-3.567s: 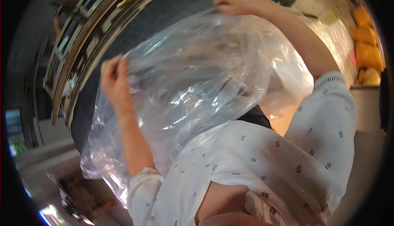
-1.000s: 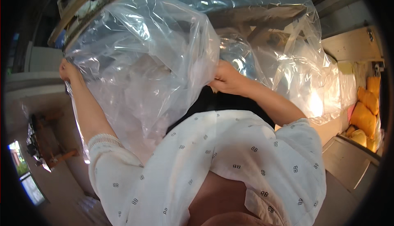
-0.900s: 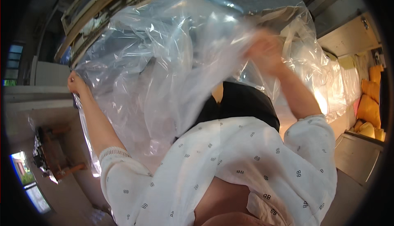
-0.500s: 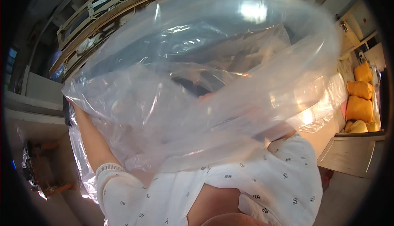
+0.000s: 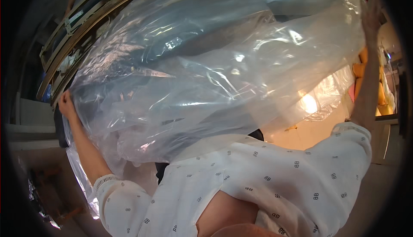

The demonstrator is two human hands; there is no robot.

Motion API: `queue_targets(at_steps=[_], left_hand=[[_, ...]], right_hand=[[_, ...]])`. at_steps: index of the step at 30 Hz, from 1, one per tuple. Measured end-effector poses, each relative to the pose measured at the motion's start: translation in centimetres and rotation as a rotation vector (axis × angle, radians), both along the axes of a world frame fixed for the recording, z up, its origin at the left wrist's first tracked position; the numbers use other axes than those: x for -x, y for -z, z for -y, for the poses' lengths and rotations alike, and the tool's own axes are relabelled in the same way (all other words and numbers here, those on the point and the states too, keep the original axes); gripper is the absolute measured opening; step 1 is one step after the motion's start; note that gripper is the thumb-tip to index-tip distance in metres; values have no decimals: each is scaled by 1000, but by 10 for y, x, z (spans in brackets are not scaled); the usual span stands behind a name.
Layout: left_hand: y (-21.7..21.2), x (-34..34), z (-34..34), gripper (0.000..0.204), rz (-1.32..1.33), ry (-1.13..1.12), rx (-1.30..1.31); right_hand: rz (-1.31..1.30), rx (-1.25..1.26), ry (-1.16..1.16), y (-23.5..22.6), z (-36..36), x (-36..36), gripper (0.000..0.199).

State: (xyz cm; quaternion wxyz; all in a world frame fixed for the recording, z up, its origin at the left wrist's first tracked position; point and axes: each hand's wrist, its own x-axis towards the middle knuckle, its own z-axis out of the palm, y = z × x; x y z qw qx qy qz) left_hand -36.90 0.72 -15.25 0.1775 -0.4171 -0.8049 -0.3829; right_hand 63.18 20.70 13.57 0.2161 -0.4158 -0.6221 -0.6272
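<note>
A large sheet of clear plastic film (image 5: 206,69) billows across the middle of the view, creased and shiny. Between the fingers of my left hand (image 5: 65,104) is pinched its left corner. My right arm reaches far out and up on the right. There, my right hand (image 5: 372,16) is closed at the film's right edge; its fingers are dim and slightly blurred. The film spreads between both hands, its lower side hanging close to my white patterned shirt. Whatever lies beneath shows only faintly through it.
A long slatted frame (image 5: 81,34) runs along the upper left, with part of another person's arm (image 5: 71,0) beyond it. More crumpled clear plastic (image 5: 331,95) lies on the pale surface at the right. Behind my right arm are orange bundles (image 5: 384,101).
My right hand has come out from under the film and swung far to the upper right, spreading the film wide. My left hand has moved slightly left and up, still on its corner.
</note>
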Motion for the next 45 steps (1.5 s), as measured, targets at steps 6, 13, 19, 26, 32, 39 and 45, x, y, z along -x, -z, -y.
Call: queue_targets(at_steps=[6, 13, 19, 26, 32, 39, 45], left_hand=[[12, 85, 104, 37, -148, -180, 168], [5, 125, 148, 33, -198, -247, 257], [20, 124, 131, 35, -349, -314, 188], [26, 116, 126, 37, -319, -308, 177], [12, 100, 136, 39, -279, -335, 214], [16, 109, 129, 39, -301, -291, 238], [7, 94, 123, 39, -244, -288, 245]], right_hand=[[-139, 1090, 2, 273, 34, 170, 52], [-1005, 1066, -643, 258, 2, 252, 37], [-1025, 892, -673, 220, -55, 255, 25], [-470, 976, -626, 212, -86, 275, 22], [-350, 863, -428, 194, -26, 287, 42], [-333, 1167, -275, 251, -23, 239, 64], [-544, 832, -502, 222, -80, 261, 29]])
